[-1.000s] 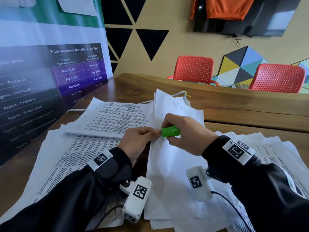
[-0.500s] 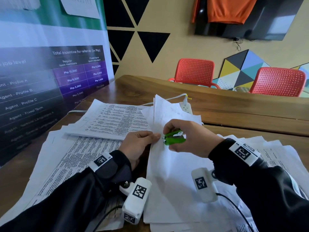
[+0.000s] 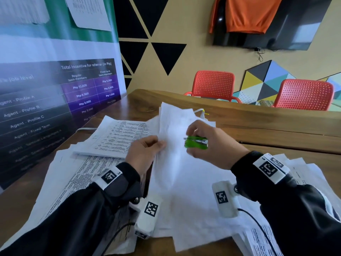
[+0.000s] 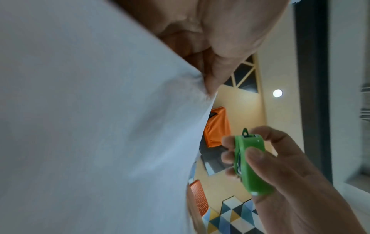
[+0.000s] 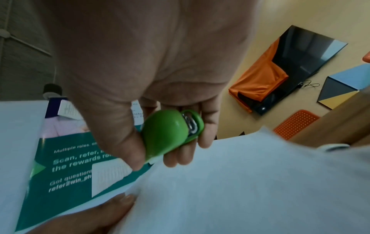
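My left hand point(image 3: 147, 150) pinches the left edge of a sheaf of blank white sheets point(image 3: 180, 174) and holds it raised off the wooden table point(image 3: 276, 130). In the left wrist view the thumb and finger point(image 4: 212, 82) clamp that paper point(image 4: 100, 126) at its corner. My right hand point(image 3: 208, 143) grips a small green stapler point(image 3: 196, 143) a little to the right of the pinched edge and apart from the paper. The stapler point(image 5: 170, 134) lies between thumb and fingers in the right wrist view, with its metal showing. The stapler point(image 4: 250, 164) shows in the left wrist view too.
Printed pages point(image 3: 118, 137) lie spread over the table to the left, and more sheets point(image 3: 304, 174) to the right. A tall banner point(image 3: 55, 98) stands at the left. Two red chairs point(image 3: 214, 85) stand behind the table. A white cable point(image 3: 200, 110) lies behind the raised sheets.
My right hand with the stapler has drawn back to the right, off the paper edge where it sat against my left fingers. The left hand still pinches the sheets.
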`<state>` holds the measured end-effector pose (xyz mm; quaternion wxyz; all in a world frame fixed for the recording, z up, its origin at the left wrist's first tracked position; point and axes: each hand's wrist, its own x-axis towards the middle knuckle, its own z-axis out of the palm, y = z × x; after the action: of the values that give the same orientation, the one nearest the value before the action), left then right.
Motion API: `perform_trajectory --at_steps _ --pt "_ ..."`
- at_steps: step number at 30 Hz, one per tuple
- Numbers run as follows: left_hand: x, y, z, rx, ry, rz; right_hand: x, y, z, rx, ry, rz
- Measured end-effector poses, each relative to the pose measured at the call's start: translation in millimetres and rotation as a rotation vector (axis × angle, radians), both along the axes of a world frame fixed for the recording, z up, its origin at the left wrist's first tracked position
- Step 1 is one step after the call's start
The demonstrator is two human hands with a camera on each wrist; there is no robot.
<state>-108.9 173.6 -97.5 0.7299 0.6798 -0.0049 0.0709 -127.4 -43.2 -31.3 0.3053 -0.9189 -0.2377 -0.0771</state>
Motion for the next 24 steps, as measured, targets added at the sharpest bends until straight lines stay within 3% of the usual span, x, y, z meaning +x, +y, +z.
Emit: perform_trajectory --at_steps 5,8,11,13,17,21,24 --pt "12.0 9.7 78.0 0.287 -0.421 0.124 -12.8 -16.4 40.9 0.195 -0.132 -0.063" --pt "10.0 6.4 129.3 0.391 -0.624 0.072 -32.2 -24.1 71.4 0.349 -0.166 -0.005" --pt "14.7 9.1 121.4 0.639 -0.509 -0.020 -59.2 -29.6 97.7 0.525 -0.129 0.189" --pt "17.7 12.1 92.5 0.671 -0.324 -0.099 -69.8 -34.1 106.7 0.579 -0.104 0.272" --pt "13.9 17.8 39.3 0.453 -0.106 -0.162 -65.7 -33.7 103.9 0.579 -0.071 0.261" --pt "6.0 21.5 8.2 0.273 -0.026 -0.057 -31.7 -15.3 64.0 0.282 -0.095 0.040" --pt "4.5 21.0 -2.7 0.124 0.048 -0.139 -9.5 -0.9 23.8 0.116 -0.022 -0.021"
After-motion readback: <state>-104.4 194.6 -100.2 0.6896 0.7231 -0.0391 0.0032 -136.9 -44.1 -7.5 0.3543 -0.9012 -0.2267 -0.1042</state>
